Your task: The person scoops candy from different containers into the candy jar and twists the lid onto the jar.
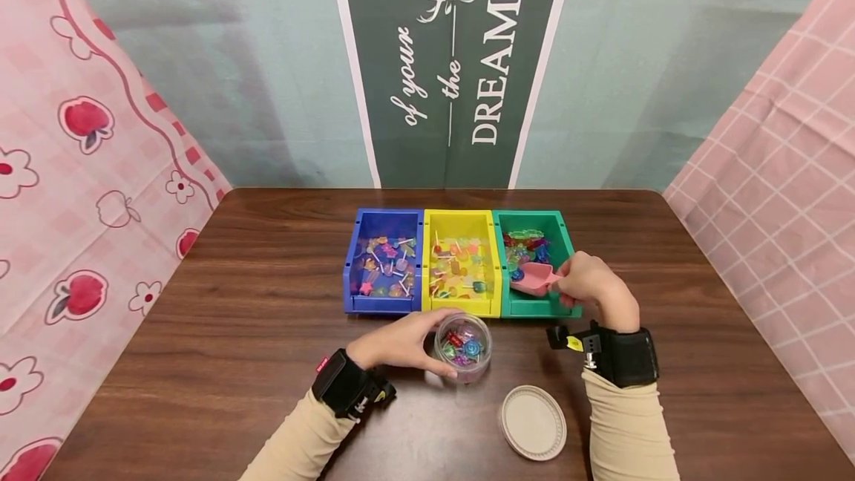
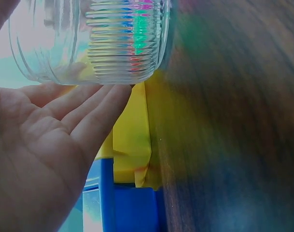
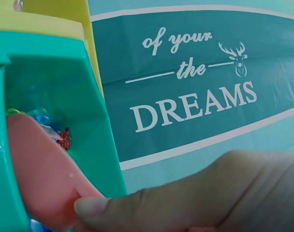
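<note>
My left hand (image 1: 404, 340) holds a clear ribbed jar (image 1: 476, 371) from its left side, thumb near and fingers beyond. Colourful translucent trinkets (image 1: 462, 345) lie in the open jar, which stands upright in front of the yellow bin. In the left wrist view the fingers lie along the wall of the jar (image 2: 118, 53). My right hand (image 1: 593, 280) pinches the handle of a pink scoop (image 1: 534, 277) at the green bin (image 1: 544, 308). The scoop's head is inside that bin, beside small shiny pieces (image 1: 524, 247). In the right wrist view the thumb presses on the scoop (image 3: 45, 169).
Left of the green bin, a yellow bin (image 1: 496, 306) and a blue bin (image 1: 381, 306) adjoin in a row, both with small colourful pieces. A round whitish lid (image 1: 533, 423) lies on the brown table (image 1: 267, 303), near the right forearm. Curtains hang behind and at both sides.
</note>
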Tool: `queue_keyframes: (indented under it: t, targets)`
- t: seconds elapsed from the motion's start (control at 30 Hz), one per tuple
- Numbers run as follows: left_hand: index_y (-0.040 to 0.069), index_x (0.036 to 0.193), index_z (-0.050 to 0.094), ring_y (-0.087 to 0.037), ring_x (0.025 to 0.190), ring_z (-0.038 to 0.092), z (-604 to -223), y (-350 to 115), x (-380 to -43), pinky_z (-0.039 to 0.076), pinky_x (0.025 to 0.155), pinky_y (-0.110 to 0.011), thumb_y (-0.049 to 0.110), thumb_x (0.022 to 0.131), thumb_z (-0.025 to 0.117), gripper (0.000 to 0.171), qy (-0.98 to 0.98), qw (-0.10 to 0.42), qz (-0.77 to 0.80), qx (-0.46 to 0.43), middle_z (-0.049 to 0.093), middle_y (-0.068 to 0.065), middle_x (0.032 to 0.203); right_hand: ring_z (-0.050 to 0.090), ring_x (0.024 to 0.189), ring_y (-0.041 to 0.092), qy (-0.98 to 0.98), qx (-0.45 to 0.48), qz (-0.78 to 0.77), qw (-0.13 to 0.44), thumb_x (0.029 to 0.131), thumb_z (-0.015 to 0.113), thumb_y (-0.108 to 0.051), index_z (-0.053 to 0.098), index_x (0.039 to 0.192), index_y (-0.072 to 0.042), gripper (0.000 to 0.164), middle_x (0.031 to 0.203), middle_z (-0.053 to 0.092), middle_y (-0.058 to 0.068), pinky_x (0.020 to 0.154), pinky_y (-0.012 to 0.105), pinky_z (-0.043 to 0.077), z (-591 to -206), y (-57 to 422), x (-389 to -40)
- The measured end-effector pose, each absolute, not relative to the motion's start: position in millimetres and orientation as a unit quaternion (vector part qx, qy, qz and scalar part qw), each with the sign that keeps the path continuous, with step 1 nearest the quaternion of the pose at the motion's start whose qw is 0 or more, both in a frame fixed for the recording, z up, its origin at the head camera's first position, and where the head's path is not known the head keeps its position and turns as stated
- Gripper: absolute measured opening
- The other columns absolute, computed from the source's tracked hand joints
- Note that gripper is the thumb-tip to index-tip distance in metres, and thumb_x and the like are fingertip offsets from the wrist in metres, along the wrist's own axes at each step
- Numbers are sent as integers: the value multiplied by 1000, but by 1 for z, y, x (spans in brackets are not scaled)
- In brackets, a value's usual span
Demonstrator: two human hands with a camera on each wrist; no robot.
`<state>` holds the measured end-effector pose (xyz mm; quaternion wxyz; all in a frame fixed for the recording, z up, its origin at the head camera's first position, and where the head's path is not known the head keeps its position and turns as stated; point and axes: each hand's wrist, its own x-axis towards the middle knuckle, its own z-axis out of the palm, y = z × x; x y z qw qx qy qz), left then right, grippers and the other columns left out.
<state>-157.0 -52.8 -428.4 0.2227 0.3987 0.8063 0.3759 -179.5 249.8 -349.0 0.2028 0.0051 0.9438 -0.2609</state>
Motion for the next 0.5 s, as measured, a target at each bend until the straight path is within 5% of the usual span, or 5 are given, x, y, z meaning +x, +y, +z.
queue_keyframes:
  t: [0.27,0.5]
  targets:
    - [10,142,36,-14,120,49,-428,-52,-157,44,104,-38,39,73,76,85,806,223,374,400,55,-7,133,51,51,16,948,-8,-262,182,85,63,-10,65,64,-1,23,50,57,3,51,28,40,-355,253,-174]
    - [9,142,37,-15,120,49,-429,-52,-157,44,104,-38,39,73,77,85,810,219,372,397,55,-7,133,56,53,18,948,-9,-267,170,84,66,-9,69,83,4,13,52,58,3,54,29,44,-355,253,-171]
